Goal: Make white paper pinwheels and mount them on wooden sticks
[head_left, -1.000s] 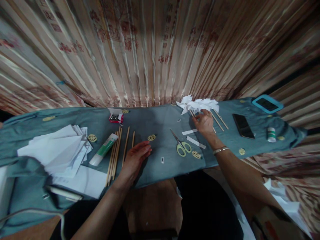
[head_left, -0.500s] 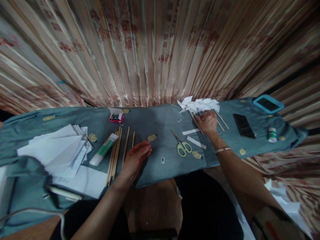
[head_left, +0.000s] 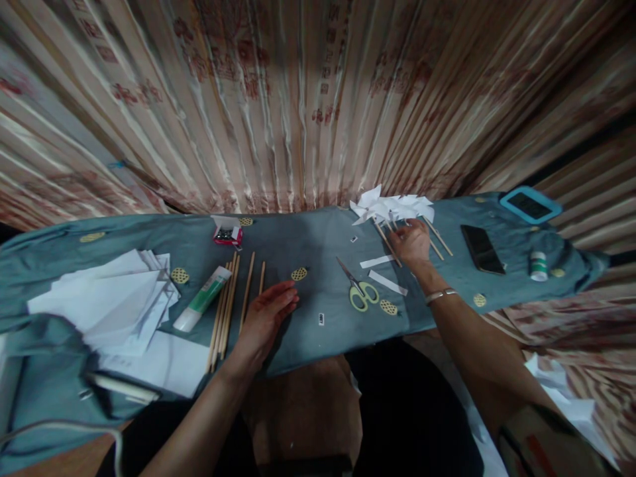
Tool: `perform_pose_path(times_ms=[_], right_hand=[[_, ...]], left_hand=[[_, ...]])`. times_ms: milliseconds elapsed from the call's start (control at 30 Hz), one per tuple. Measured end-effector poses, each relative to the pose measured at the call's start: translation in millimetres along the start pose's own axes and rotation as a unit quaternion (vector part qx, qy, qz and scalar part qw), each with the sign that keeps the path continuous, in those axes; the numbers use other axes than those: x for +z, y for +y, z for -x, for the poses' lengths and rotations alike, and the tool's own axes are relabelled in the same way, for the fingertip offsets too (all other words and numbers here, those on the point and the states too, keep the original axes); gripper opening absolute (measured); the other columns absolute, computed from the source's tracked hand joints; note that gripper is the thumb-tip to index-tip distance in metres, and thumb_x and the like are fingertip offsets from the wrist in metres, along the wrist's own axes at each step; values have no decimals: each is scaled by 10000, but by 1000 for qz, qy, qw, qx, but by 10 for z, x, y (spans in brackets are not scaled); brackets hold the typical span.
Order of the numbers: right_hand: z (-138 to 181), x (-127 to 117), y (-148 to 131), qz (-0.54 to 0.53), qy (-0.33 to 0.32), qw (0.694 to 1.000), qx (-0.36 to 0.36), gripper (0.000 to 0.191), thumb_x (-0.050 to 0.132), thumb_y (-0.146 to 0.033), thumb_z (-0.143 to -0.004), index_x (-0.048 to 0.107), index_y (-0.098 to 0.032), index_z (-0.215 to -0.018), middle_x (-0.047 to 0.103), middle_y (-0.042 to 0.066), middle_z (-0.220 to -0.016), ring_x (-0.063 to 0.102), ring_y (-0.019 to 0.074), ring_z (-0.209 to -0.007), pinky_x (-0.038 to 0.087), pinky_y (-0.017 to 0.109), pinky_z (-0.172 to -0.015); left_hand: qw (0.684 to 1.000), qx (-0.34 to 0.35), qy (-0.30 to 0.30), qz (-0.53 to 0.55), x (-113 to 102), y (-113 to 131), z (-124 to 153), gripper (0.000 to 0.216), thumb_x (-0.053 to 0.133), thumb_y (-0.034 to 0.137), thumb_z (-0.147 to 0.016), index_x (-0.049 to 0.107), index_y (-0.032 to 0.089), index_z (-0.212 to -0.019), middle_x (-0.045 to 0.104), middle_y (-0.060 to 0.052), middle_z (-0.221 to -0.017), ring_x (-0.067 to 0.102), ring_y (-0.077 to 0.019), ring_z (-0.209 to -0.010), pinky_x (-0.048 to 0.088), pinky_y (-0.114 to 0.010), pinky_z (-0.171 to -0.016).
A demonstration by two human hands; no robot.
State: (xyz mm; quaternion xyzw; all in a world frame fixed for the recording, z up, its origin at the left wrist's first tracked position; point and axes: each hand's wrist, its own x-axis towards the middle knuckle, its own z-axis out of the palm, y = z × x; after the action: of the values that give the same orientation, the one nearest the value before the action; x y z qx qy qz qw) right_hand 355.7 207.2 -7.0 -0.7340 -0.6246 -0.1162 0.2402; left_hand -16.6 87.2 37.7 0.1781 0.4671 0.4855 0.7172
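White paper pinwheels (head_left: 392,207) on thin wooden sticks lie bunched at the table's far edge, right of centre. Over their sticks is my right hand (head_left: 411,242), its fingers curled together at a pinwheel's stick; the fingertips are partly hidden. My left hand (head_left: 268,315) hovers over the near part of the table, fingers loosely stretched, with nothing in it. Just left of it lie several loose wooden sticks (head_left: 226,311). Between the hands are green-handled scissors (head_left: 362,291), slightly spread, and two white paper strips (head_left: 387,283).
At left are a stack of white paper sheets (head_left: 109,298), a green-and-white glue tube (head_left: 203,301) and a small red box (head_left: 227,234) of dark pieces. A black phone (head_left: 481,250), a glue stick (head_left: 538,266) and a blue-framed tablet (head_left: 530,204) lie at right.
The whole view has shifted slightly. Both hands keep nearly the same places over the table, and the things on it have not visibly moved.
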Motion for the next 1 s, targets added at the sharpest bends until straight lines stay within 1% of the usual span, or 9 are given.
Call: perform_pose_path(times_ms=[100, 200, 267, 367, 433, 500, 667, 833, 1000], right_hand=[[22, 26, 39, 0, 2, 1000, 8, 176, 576, -242, -781, 694, -154, -684, 719, 198, -897, 587, 365, -1131, 386, 558, -1073], [35, 36, 68, 0, 4, 1000, 17, 180, 589, -247, -777, 692, -144, -670, 713, 223, -904, 588, 380, -1123, 407, 564, -1045], [38, 14, 68, -1, 9, 1000, 17, 183, 591, -263, -784, 706, -138, -718, 713, 223, -966, 576, 380, -1151, 399, 576, -1051], [54, -41, 19, -5, 15, 1000, -1, 255, 585, -336, -826, 725, -123, -818, 668, 237, -1178, 513, 375, -1255, 355, 585, -1098], [78, -63, -43, -1, 2, 1000, -18, 308, 598, -388, -840, 731, -110, -829, 606, 247, -1298, 458, 371, -1313, 334, 565, -1127], [108, -64, -110, 7, -20, 999, -24, 302, 620, -391, -830, 733, -111, -815, 585, 233, -1331, 429, 362, -1334, 335, 549, -1133], [137, -34, -201, -15, -10, 1000, -19, 199, 598, -300, -817, 730, -156, -779, 597, 189, -1326, 419, 357, -1334, 374, 575, -1098], [73, -28, -156, -31, 20, 999, -19, 232, 582, -297, -821, 740, -127, -803, 580, 230, -1343, 414, 377, -1345, 339, 587, -1125], [41, 45, -31, 1, 11, 999, -37, 209, 603, -288, -800, 740, -131, -783, 666, 230, -1171, 517, 379, -1235, 392, 608, -1067]], left_hand=[[1000, 0, -4, -2, -10, -6, -3, 344, 900, 191, -546, 763, 133, -856, 735, -24, -782, 664, -95, -695, 535, -197, -700], [1000, 1, -7, -4, -15, -8, -2, 357, 905, 203, -545, 762, 134, -865, 737, -24, -789, 668, -94, -708, 534, -194, -708], [1000, 2, -8, -6, -18, -8, -2, 357, 905, 203, -549, 759, 134, -867, 736, -23, -791, 668, -94, -710, 534, -196, -712], [1000, 3, -10, -7, -22, -11, -7, 365, 906, 207, -553, 755, 135, -877, 736, -22, -791, 668, -95, -705, 533, -200, -713], [1000, 2, -9, -6, -25, -14, -12, 375, 911, 215, -547, 755, 134, -878, 736, -23, -787, 668, -96, -702, 533, -201, -713], [1000, 0, -8, -6, -26, -17, -14, 384, 916, 220, -537, 759, 136, -877, 739, -25, -789, 669, -96, -706, 535, -201, -716], [1000, 6, -3, -6, -21, -20, -10, 381, 916, 227, -525, 763, 136, -862, 735, -24, -787, 665, -97, -699, 531, -200, -702], [1000, 6, -10, -8, -27, -24, -13, 376, 908, 222, -547, 753, 136, -879, 734, -22, -785, 669, -100, -700, 533, -209, -709], [1000, 2, -7, -4, -31, -27, -22, 359, 906, 204, -540, 753, 140, -859, 734, -17, -778, 661, -93, -685, 529, -204, -699]])
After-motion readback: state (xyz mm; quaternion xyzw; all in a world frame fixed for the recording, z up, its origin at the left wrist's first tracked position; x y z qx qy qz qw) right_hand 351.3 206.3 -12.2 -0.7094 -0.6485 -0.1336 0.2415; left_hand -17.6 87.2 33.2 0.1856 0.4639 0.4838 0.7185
